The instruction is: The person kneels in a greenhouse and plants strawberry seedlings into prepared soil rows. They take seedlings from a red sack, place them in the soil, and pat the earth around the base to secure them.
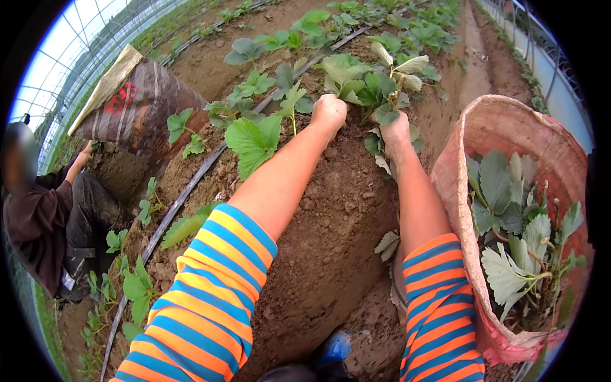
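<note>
Both arms reach forward to strawberry plants on a raised soil bed. My left hand (330, 113) is closed at the base of a leafy strawberry plant (351, 79); its fingertips are hidden, so what it grips cannot be told. To its right, my right hand (397, 131) has its fingers curled around stems of a strawberry plant (387, 114), with some pale, turned-over leaves above. At the right a red woven sack (460, 191) stands open, holding cut or pulled strawberry plants (518, 253).
A black drip tape (184, 193) runs along the bed between rows of strawberry plants. At the left a co-worker (43, 215) crouches by a second woven sack (138, 105). A furrow (475, 52) lies at the upper right. My blue shoe (336, 346) is below the bed.
</note>
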{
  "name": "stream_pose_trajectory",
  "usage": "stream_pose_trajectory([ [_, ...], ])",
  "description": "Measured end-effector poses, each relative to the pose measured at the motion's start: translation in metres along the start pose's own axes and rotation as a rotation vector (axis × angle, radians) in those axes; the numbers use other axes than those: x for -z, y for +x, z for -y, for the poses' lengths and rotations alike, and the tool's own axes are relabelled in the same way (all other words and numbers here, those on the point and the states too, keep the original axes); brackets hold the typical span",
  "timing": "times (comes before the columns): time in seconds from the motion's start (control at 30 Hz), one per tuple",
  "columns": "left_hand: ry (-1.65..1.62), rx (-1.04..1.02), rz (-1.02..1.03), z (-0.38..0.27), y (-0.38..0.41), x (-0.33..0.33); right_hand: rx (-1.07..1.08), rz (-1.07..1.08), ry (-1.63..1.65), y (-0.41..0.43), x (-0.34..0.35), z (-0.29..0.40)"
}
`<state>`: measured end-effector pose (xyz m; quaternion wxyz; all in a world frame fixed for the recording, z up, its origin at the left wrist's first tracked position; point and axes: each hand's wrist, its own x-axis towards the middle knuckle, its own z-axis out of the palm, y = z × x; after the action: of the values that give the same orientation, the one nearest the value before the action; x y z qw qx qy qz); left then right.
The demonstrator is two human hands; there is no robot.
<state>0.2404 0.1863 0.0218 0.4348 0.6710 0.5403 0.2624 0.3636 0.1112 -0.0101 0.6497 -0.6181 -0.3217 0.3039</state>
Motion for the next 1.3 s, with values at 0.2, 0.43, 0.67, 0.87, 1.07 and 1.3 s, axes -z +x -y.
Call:
stream_pose_trajectory([
  [0.2, 0.639, 0.0, 0.106, -0.035, -0.019, -0.007, 0.038, 0.007, 0.056, 0.003, 0.004, -0.004],
  [0.43, 0.85, -0.108, 0.148, -0.045, -0.019, -0.008, 0.1, 0.0, -0.06, 0.009, 0.006, -0.012],
  [0.67, 1.096, -0.315, 0.258, -0.051, -0.016, -0.01, 0.123, -0.019, -0.099, 0.006, 0.003, -0.009],
  [0.87, 1.111, -0.536, 0.218, -0.04, -0.018, -0.008, 0.08, -0.035, -0.057, 0.001, 0.006, -0.003],
  [1.07, 1.141, -0.533, 0.263, -0.044, -0.012, 0.0, 0.102, 0.029, 0.028, 0.005, 0.007, -0.006],
  [1.3, 1.21, -0.581, 0.254, -0.042, -0.013, -0.005, 0.139, 0.045, 0.01, -0.002, 0.004, -0.001],
])
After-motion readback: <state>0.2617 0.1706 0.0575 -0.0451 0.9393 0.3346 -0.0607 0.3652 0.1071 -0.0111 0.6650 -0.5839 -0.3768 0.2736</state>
